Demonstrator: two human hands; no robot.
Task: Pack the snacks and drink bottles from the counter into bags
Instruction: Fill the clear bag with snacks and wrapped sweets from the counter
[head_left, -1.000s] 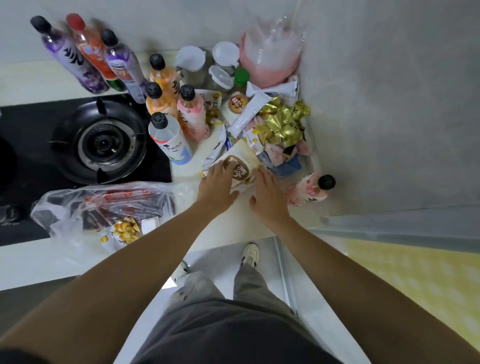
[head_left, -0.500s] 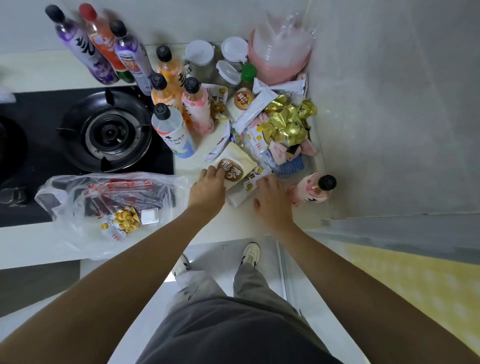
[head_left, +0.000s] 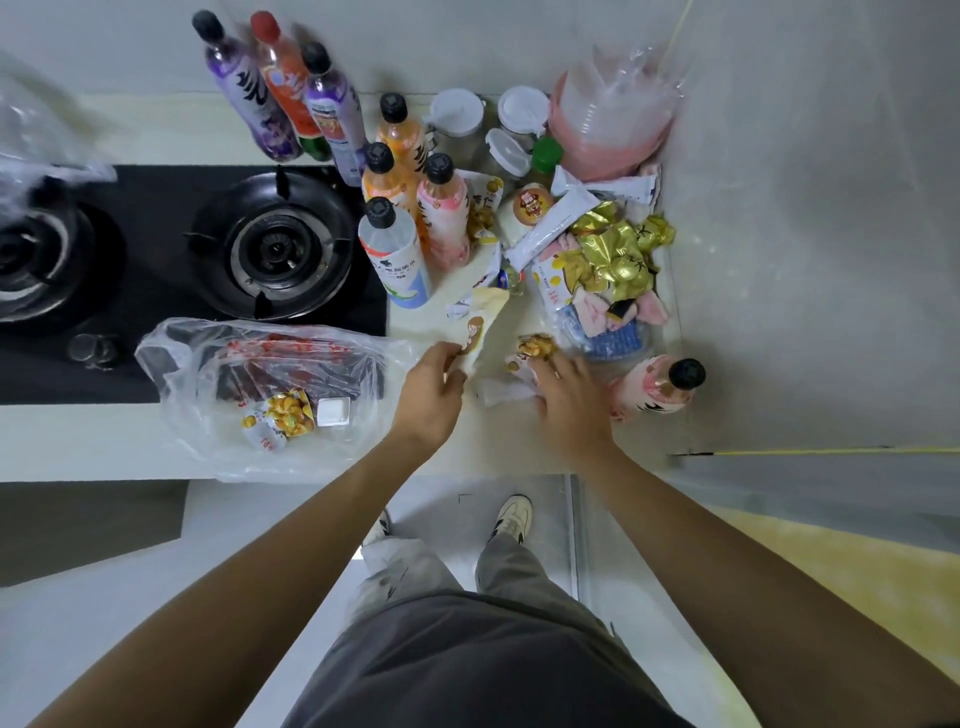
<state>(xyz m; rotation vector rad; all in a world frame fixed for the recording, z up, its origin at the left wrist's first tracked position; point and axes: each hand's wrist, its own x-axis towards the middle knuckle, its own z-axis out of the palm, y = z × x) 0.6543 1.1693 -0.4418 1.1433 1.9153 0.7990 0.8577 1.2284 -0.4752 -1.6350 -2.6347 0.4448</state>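
1. Pale counter (head_left: 519, 441) beside black stove (head_left: 270, 244); bottles (head_left: 395, 208) upright at back, snacks (head_left: 608, 254) heaped in corner.
2. Left grip (head_left: 431, 395) pinching cream packet (head_left: 480, 332), lifted beside clear bag (head_left: 260, 384).
3. Right grip (head_left: 569, 400) spread flat on yellow packet (head_left: 535, 348), near toppled pink bottle (head_left: 649, 387).

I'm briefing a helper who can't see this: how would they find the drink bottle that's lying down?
Start at the gas stove and move right along the counter to the wall. Beside the right hand lies a pink bottle with a black cap. It is the only bottle on its side; the rest stand upright.
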